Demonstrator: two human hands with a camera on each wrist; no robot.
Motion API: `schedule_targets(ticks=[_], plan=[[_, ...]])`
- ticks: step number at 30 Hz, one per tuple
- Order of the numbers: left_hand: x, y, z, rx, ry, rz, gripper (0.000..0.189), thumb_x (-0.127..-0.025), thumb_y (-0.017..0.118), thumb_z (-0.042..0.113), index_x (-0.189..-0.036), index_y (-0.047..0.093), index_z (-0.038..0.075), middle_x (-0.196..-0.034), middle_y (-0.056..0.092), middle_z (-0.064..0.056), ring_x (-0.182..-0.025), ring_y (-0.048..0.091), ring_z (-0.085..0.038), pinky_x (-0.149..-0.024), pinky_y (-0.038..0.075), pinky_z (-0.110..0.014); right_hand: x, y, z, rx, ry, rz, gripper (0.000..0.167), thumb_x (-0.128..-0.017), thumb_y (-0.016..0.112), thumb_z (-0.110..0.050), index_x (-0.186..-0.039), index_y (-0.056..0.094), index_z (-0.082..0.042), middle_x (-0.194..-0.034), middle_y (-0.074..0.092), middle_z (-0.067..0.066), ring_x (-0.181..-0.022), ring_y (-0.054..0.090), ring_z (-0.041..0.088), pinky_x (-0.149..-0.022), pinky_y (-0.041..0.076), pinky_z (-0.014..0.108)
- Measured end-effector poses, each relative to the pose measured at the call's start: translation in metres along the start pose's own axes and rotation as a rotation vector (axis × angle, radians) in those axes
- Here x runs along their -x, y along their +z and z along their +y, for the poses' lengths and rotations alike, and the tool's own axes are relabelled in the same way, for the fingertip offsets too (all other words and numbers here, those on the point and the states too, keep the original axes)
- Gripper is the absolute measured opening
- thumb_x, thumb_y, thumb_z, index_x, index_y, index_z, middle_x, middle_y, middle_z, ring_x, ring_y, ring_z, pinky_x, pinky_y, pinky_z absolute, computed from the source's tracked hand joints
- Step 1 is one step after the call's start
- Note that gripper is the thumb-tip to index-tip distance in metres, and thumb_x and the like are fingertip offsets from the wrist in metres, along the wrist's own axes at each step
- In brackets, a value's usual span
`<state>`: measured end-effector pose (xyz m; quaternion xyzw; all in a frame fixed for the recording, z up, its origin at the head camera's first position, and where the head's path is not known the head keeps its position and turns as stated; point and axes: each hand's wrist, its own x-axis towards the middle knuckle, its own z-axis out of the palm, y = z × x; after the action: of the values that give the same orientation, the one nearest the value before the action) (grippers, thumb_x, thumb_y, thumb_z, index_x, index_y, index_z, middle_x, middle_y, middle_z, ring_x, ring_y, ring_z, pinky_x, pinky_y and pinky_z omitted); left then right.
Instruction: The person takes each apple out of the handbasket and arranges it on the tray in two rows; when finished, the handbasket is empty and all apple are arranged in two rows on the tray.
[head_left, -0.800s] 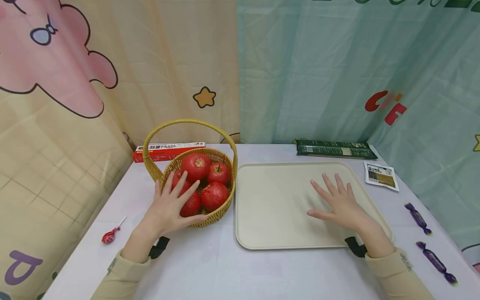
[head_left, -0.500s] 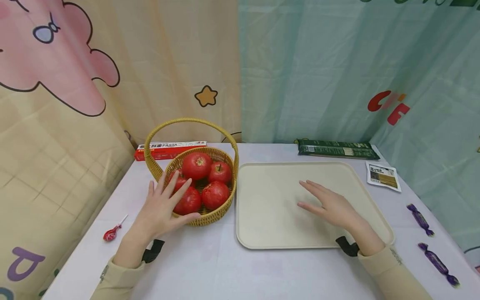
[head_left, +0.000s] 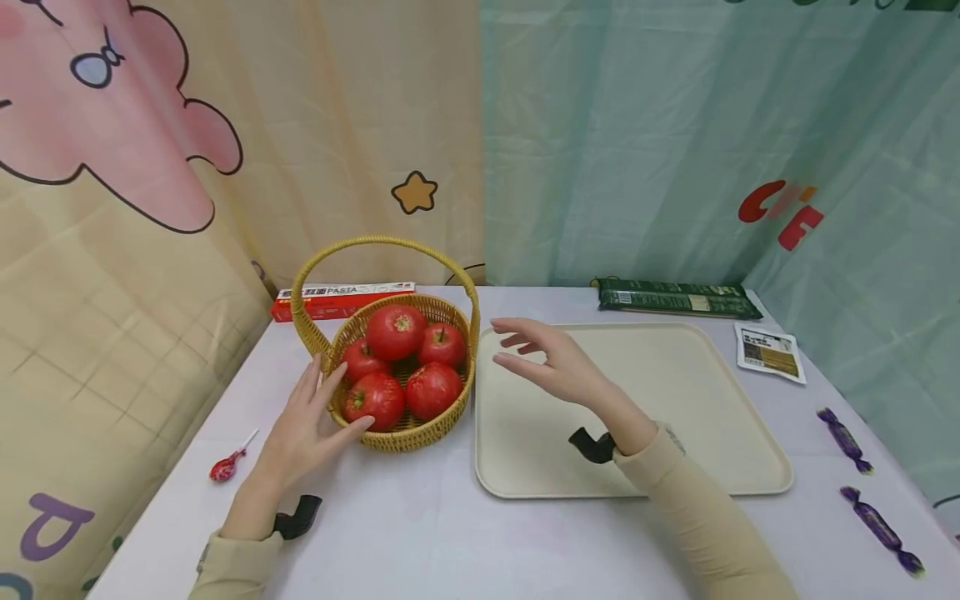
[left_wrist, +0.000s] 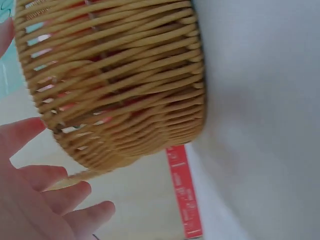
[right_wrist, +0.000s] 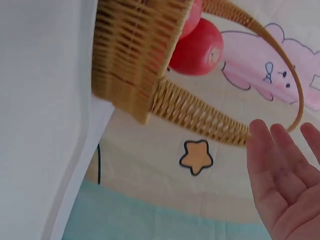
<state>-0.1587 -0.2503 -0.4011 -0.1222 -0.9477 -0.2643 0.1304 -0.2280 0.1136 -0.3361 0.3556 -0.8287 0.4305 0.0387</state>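
Observation:
A wicker basket [head_left: 408,438] with a tall arched handle [head_left: 375,241] holds several red apples [head_left: 432,391]. My left hand [head_left: 298,437] is at the basket's left front side, fingers spread and thumb apart; in the left wrist view the fingers [left_wrist: 30,135] are close to the woven wall, and whether they touch it I cannot tell. Over the left part of a cream tray [head_left: 600,467], my right hand [head_left: 551,358] hovers just right of the basket, its fingers slightly bent and holding nothing. The right wrist view shows that hand [right_wrist: 287,180] near the handle.
Behind the basket lies a red pasta box [head_left: 330,304]. A lollipop [head_left: 231,462] is at the left. Along the back right lies a dark green packet [head_left: 678,298], with a white sachet [head_left: 770,352] near it. Two purple wrapped candies [head_left: 845,439] lie by the right edge.
My right hand has moved left across the tray toward the basket, turning sideways. The left hand has shifted slightly left and turned, uncovering more of the front apple. The basket stays put.

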Motion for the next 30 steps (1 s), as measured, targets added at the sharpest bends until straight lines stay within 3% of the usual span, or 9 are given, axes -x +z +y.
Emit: schedule_targets(ticks=[4,10,15,23,30], plan=[[0.001,0.004,-0.007,0.096,-0.058,0.008,0.083,-0.08,0.07,0.047,-0.144,0.036,0.008,-0.154,0.012,-0.017,-0.137,0.017,-0.043,-0.098,0.024,-0.071,-0.032,0.027,-0.012,-0.093,-0.055,-0.009,0.05,-0.09,0.064,-0.028,-0.134,0.049,-0.01,-0.13,0.054,0.001,-0.109,0.056,0.017,-0.089,0.05,0.034],[0.001,0.008,-0.011,0.239,-0.133,-0.009,0.079,-0.08,0.072,0.044,-0.142,0.038,0.01,-0.155,0.015,-0.011,-0.139,0.016,-0.038,-0.1,0.022,-0.071,-0.073,0.055,-0.017,-0.142,0.018,-0.074,0.059,-0.086,0.067,-0.036,-0.138,0.044,-0.019,-0.137,0.046,-0.001,-0.119,0.049,0.015,-0.094,0.048,0.041],[0.0,0.011,-0.011,0.299,-0.15,-0.007,0.075,-0.08,0.073,0.039,-0.14,0.04,0.008,-0.154,0.016,-0.01,-0.138,0.016,-0.038,-0.101,0.024,-0.069,-0.098,0.068,-0.01,-0.104,0.052,-0.126,0.068,-0.084,0.068,-0.036,-0.142,0.039,-0.015,-0.141,0.04,0.004,-0.124,0.043,0.022,-0.098,0.044,0.047],[0.0,0.016,-0.011,0.384,-0.171,0.027,0.073,-0.08,0.075,0.034,-0.138,0.041,0.003,-0.149,0.016,-0.016,-0.134,0.024,-0.039,-0.102,0.03,-0.061,-0.123,0.086,0.001,0.008,0.081,-0.181,0.075,-0.082,0.069,-0.043,-0.144,0.036,-0.018,-0.145,0.035,0.005,-0.131,0.033,0.021,-0.106,0.034,0.048],[0.001,0.018,-0.012,0.452,-0.211,0.047,0.076,-0.079,0.076,0.03,-0.137,0.037,0.001,-0.149,0.008,-0.018,-0.132,0.024,-0.042,-0.103,0.029,-0.06,-0.131,0.098,0.007,0.013,0.134,-0.24,0.078,-0.082,0.069,-0.045,-0.147,0.031,-0.026,-0.148,0.03,0.002,-0.132,0.032,0.021,-0.106,0.034,0.048]])
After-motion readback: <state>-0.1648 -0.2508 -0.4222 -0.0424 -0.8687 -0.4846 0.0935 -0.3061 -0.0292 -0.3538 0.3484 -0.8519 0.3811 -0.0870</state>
